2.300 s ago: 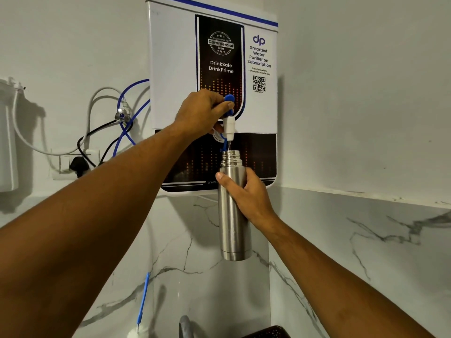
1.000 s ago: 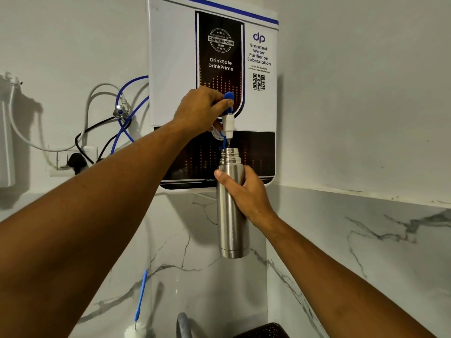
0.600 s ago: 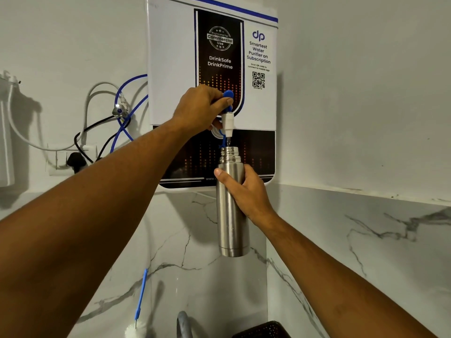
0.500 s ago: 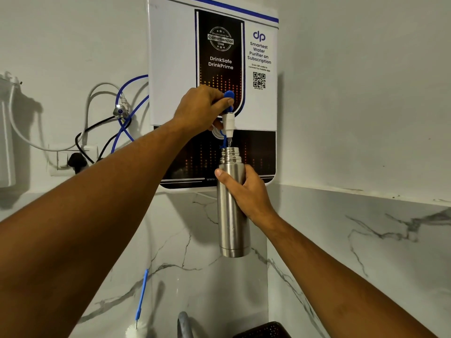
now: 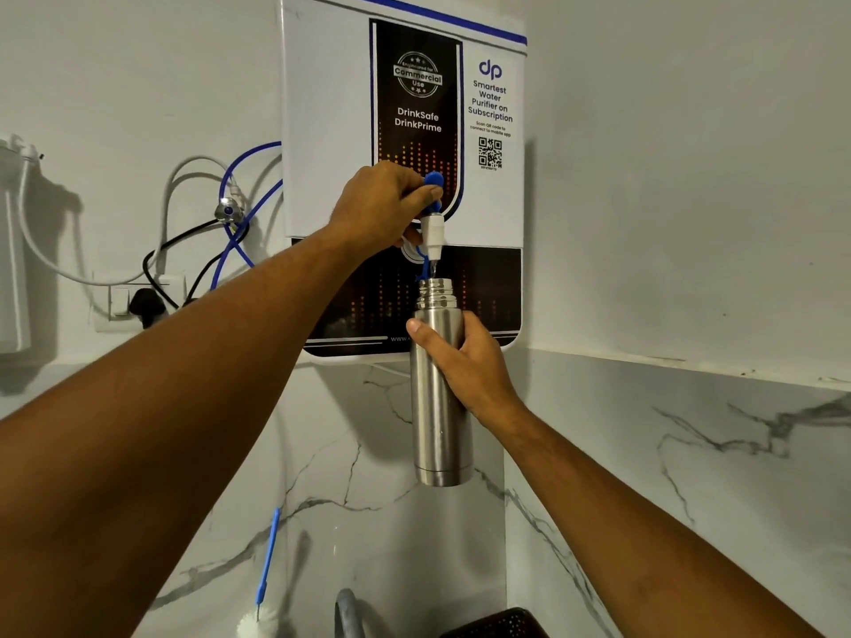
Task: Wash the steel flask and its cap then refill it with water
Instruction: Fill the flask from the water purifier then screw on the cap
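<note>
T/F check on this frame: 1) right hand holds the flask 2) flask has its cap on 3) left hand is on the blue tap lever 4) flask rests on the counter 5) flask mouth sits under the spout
1) The right hand grips the steel flask: true.
2) The flask has its cap on: false; its threaded mouth is open and no cap is in view.
3) The left hand is on the blue tap lever of the water purifier: true.
4) The flask rests on the counter: false; it is held in the air against the marble wall.
5) The flask mouth sits under the white spout: true.
</note>
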